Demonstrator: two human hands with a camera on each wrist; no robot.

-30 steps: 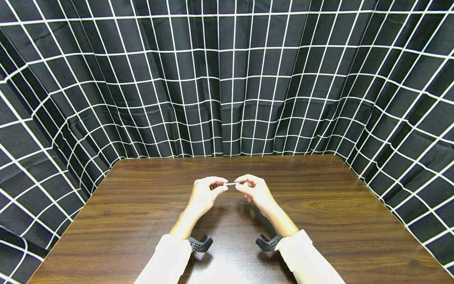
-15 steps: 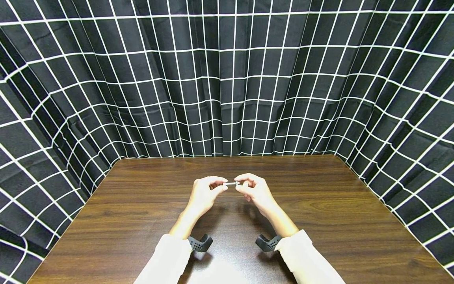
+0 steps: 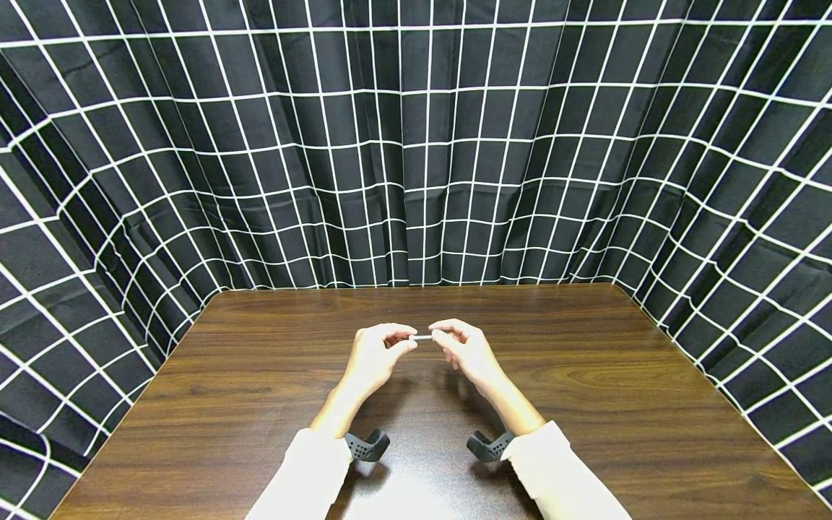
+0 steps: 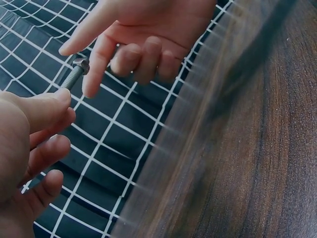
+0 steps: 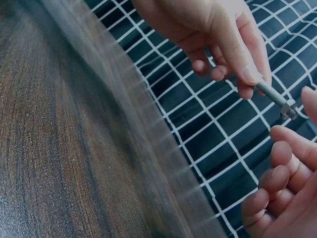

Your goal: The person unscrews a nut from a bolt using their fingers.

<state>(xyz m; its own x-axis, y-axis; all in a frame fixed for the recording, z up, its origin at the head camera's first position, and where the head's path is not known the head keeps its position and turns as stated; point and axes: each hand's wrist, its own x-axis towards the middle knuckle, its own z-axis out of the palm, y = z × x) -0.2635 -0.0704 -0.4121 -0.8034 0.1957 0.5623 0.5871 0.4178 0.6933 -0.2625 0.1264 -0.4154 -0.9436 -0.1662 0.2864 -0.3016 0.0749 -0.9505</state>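
My left hand (image 3: 372, 355) pinches one end of a threaded metal bolt (image 4: 74, 78) between thumb and index finger, and its other fingers curl loosely. At the bolt's free end sits a hex nut (image 5: 288, 108), with a bit of thread showing past it in the right wrist view. The end inside the left fingertips is hidden. My right hand (image 3: 472, 355) is at the nut, its thumb and index finger spread on either side with a gap showing in both wrist views. Its remaining fingers are loosely bent. Both hands are raised over the table.
A dark brown wood-grain table (image 3: 260, 404) spreads beneath the hands. Black curtains (image 3: 416, 159) with a white grid stand along its back and sides. Each wrist wears a dark strap-like mount (image 3: 368, 445) below a white sleeve (image 3: 302, 473).
The right thumb has shifted up and forward, so it now covers the nut in the head view, where the nut showed half a second ago. The left hand and bolt stay still.
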